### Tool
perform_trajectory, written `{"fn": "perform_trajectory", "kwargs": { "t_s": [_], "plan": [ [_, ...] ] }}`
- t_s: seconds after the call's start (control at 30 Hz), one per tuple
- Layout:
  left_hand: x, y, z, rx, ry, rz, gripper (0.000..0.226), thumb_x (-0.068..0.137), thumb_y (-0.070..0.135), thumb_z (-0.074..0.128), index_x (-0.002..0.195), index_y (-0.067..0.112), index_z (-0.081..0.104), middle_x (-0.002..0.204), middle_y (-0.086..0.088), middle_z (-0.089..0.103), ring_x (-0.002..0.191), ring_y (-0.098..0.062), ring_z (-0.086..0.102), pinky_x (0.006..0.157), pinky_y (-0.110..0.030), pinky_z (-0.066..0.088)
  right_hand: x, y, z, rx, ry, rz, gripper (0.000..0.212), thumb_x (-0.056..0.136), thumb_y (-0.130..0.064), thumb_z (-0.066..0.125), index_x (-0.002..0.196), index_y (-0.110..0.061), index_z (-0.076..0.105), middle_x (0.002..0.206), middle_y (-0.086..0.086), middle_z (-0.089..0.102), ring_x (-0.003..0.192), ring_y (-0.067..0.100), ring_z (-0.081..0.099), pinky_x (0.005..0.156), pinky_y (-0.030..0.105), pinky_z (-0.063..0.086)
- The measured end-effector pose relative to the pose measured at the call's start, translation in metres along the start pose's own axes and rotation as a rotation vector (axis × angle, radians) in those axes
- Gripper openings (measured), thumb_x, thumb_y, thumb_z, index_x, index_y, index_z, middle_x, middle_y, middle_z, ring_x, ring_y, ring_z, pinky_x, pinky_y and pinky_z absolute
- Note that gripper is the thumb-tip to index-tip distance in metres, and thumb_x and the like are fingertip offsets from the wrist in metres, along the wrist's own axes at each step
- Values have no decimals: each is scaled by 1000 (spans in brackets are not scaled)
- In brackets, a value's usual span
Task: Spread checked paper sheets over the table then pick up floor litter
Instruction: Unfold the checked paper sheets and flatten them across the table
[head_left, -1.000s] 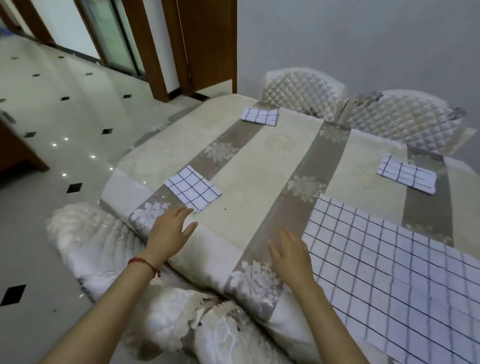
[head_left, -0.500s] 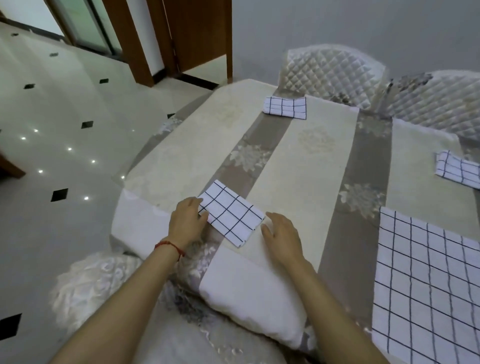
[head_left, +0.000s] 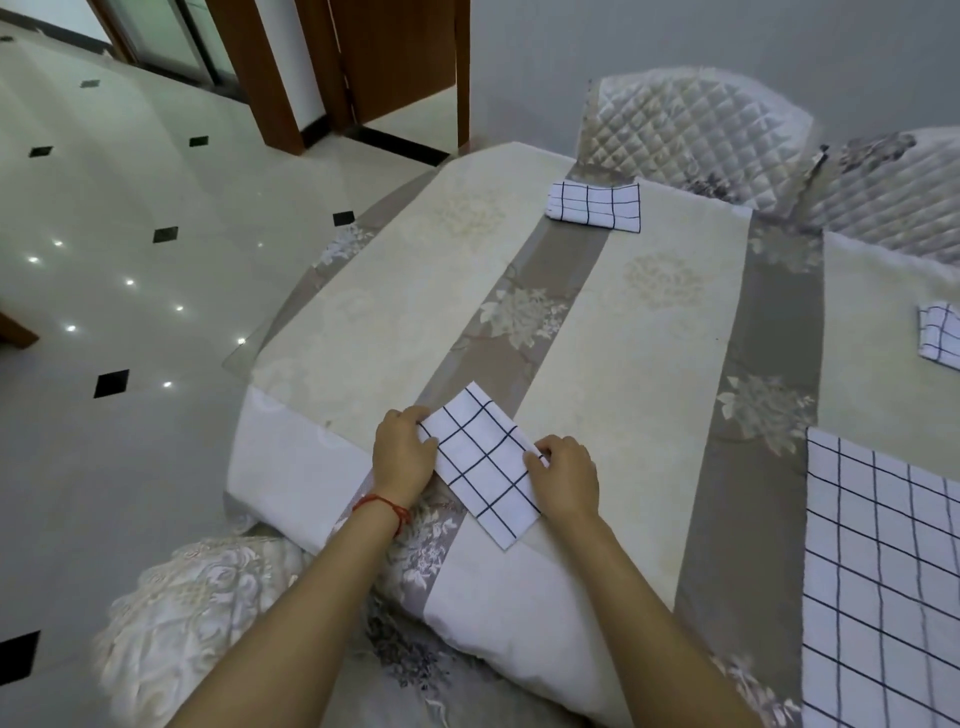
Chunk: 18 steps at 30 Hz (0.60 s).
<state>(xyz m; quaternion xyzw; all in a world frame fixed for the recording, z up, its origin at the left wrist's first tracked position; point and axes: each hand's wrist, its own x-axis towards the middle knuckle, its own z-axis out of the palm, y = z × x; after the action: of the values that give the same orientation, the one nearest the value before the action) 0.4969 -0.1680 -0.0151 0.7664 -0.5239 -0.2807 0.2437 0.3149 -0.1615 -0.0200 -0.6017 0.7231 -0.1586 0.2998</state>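
Between the two sets of fingers lies a folded checked sheet at the near edge of the table, turned askew so one corner points back toward the person. The left hand grips its left edge, fingertips curled over the corner; the right hand pinches the right edge, thumb on top. Both forearms reach forward from below, wrists low over the table's rim, a red cord on the left wrist.

Judging by the layout, the spreading is only partly done. Right of the right fingers, one opened sheet already lies flat. This sheet is not yet unfolded. Beyond the fingers, a second folded sheet sits at the far edge, and a third folded sheet lies far right, cut off by the frame. The floor litter step has likely not begun; no litter is visible on the tiles.
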Motion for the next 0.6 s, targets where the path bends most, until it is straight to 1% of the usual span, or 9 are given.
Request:
{"fn": "perform_trajectory", "kwargs": {
  "t_s": [0.1,0.2,0.27,0.3,0.33,0.37,0.43,0.5,0.6],
  "plan": [
    [-2,3,-3,-166,-14,-91,41,76,-4,62,117,2,58,118,-19,59,111,-31,55,87,-27,40,-10,5,-9,238,11,32,11,90,-18,51,85,-13,60,82,0,59,78,19,52,59,23,38],
    [-6,14,-7,-407,-40,-257,42,73,-2,69,114,3,59,108,-20,64,97,-32,62,89,-34,49,-21,6,-24,372,84,38,10,89,-17,53,86,-14,62,72,-9,58,70,13,52,57,15,37],
    [-15,26,-7,-553,-77,-332,31,74,-2,70,103,2,60,86,-16,64,73,-26,66,74,-34,57,-29,7,-34,459,139,32,10,89,-17,54,86,-15,63,73,-12,60,71,9,54,60,16,39],
    [-20,33,-6,-626,-97,-348,16,75,-2,69,88,5,61,73,-11,61,58,-19,65,61,-28,58,-34,8,-39,492,165,20,10,89,-16,54,85,-16,63,74,-12,61,73,7,55,61,14,40],
    [-26,41,-5,-671,-110,-364,16,76,-2,69,70,8,57,62,-8,57,46,-12,61,50,-22,55,-38,8,-44,520,192,7,10,89,-15,54,84,-17,62,74,-13,61,74,4,56,61,11,40],
    [-30,47,-3,-712,-119,-379,31,76,1,70,58,12,47,56,-7,51,39,-11,56,46,-20,53,-43,10,-49,549,221,-4,10,89,-14,55,83,-19,61,74,-13,61,74,2,56,60,8,40],
    [-40,58,3,-797,-143,-403,36,74,6,73,54,13,44,57,-9,50,49,-17,55,58,-27,52,-53,13,-59,618,278,1,11,89,-12,55,83,-20,61,75,-12,62,74,2,56,61,4,40],
    [-51,73,5,-886,-203,-380,20,77,8,71,62,11,58,70,-10,62,63,-21,59,66,-29,52,-64,18,-69,707,328,43,8,89,-11,55,89,-16,61,80,-7,64,79,9,59,65,7,42],
    [-67,96,7,-886,-204,-272,15,82,10,65,67,14,63,75,-5,67,69,-18,63,60,-23,53,-80,26,-85,859,371,88,6,89,-8,55,89,-12,60,81,-3,66,78,14,60,66,17,48]
  ]
}}
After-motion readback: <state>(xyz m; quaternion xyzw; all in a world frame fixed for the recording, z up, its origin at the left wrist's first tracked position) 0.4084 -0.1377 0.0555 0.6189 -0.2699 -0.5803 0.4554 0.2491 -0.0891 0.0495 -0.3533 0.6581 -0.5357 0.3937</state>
